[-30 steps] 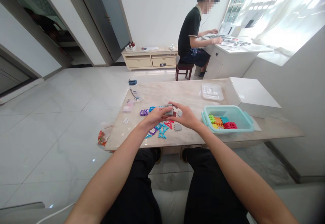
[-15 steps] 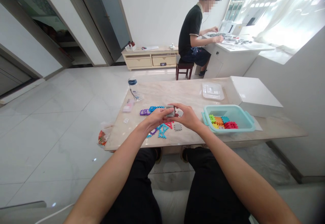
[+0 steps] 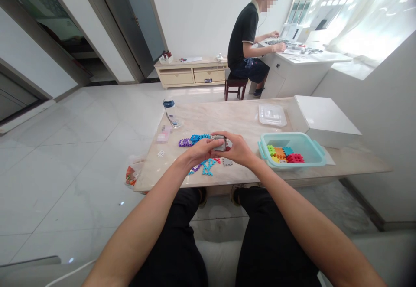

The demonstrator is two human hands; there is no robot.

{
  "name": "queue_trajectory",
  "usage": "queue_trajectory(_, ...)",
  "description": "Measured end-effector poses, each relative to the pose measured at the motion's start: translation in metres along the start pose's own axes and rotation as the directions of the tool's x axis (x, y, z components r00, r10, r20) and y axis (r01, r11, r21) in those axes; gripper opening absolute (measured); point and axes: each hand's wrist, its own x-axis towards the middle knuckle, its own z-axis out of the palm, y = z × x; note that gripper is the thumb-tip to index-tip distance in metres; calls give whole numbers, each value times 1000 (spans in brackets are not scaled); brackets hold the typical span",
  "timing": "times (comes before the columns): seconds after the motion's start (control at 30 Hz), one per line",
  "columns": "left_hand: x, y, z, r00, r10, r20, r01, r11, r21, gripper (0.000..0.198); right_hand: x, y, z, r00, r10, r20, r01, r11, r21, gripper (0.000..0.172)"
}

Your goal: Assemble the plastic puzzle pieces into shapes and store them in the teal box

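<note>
Though newly angled, same grey block (image 3: 222, 147)

The black pants (image 3: 264, 235) are plain — long and a bit loose. The arms (image 3: 143, 222) and hands (image 3: 197, 151) are bare. The shoes (image 3: 203, 196) look dark with a paler edge — mostly hidden.

I see interlocking tiles (image 3: 200, 138) on the table (image 3: 224, 115), left of a tub (image 3: 308, 144) holding blocks (image 3: 295, 158). Behind the tub lies a lid (image 3: 272, 115); a bottle (image 3: 172, 115) stands behind the tiles, leftward.
</note>
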Motion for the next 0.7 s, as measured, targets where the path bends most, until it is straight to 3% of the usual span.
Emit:
queue_trajectory(0.17, -3, 2, -1, 998, 9, 61, -8, 1000, -10, 47, 1, -5, -1, 1000, -12, 6, 12, 1000, -13, 56)
queue_trajectory(0.33, -3, 3, 3, 999, 34, 39, -33, 999, -30, 54, 0, -2, 0, 998, -48, 29, 48, 999, 0, 55)
queue_trajectory(0.5, -5, 3, 5, 998, 22, 57, -21, 1000, -2, 50, -2, 2, 0, 998, -47, 38, 49, 998, -34, 63)
queue_trajectory(0.7, -2, 0, 3, 999, 53, -4, -53, 999, -8, 50, 0, -1, 2, 998, -36, 54, 37, 999, -32, 63)
